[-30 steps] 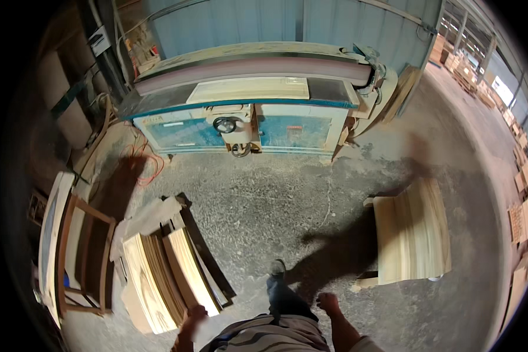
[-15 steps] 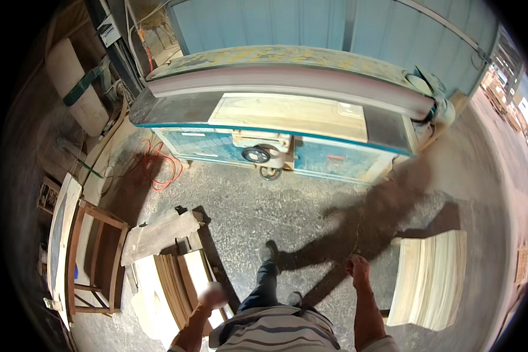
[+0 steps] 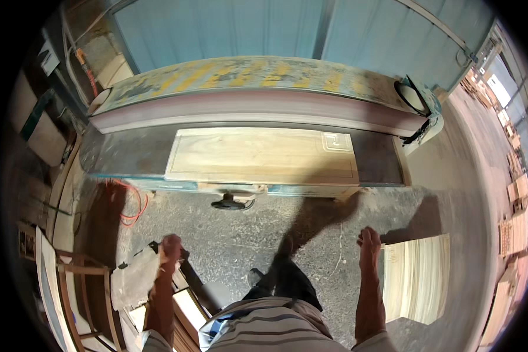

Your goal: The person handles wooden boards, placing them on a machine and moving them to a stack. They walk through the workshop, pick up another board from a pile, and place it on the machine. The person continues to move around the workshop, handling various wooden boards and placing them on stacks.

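Observation:
A long pale wooden panel with a grooved border and a small carved square at its right end lies flat on the dark table of a belt sander. Behind it runs the wide pinkish sanding belt. Both my hands are apart from the panel. My left hand is raised over the left side of the floor, its fingers curled and nothing visible in it. My right hand has its fingers closed and hangs near the corner of a stack of pale boards; it does not appear to touch them.
A black handwheel juts from the sander's front. A wooden frame stand and more boards are at lower left. An orange hose lies coiled on the floor. Blue metal wall panels close off the back.
I have stepped closer to the sander, so the panel looks larger and nearer. My left hand has swung forward and up; my right hand is a little farther forward.

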A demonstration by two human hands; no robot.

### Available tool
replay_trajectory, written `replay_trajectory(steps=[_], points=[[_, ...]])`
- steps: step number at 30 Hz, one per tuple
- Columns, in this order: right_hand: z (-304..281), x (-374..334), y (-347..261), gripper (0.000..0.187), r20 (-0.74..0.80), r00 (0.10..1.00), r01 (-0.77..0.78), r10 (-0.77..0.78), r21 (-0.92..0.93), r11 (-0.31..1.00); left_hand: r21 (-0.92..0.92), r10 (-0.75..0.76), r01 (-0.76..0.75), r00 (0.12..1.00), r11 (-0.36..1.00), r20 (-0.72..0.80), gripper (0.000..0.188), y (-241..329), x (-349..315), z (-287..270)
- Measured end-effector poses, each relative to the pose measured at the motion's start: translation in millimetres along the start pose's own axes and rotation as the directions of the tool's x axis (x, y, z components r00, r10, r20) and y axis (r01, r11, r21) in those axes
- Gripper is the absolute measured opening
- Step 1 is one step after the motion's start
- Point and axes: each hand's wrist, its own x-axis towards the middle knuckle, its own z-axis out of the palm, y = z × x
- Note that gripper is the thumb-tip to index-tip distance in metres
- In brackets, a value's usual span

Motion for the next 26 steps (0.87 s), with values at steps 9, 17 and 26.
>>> replay_trajectory(steps=[9,17,26], points=[[96.8,157.0,-49.2,0.035,-0.040,0.944,0.287,-0.326,-0.385,0.877,0.423,0.111,0.018,0.954,0.906,-0.280,0.049,128.7,137.8,22.0],[126.5,204.5,-50.2,0.038,0.102,0.979,0.203,-0.179,-0.621,0.757,0.558,0.394,-0.163,0.860,0.814,-0.323,0.050,131.4,241.2,33.0],[150.7,213.5,-60.9,0.049,0.024,0.996,0.077,-0.091,-0.759,0.647,0.634,0.200,0.022,0.940,0.773,-0.276,0.055,163.8,246.9,77.0]])
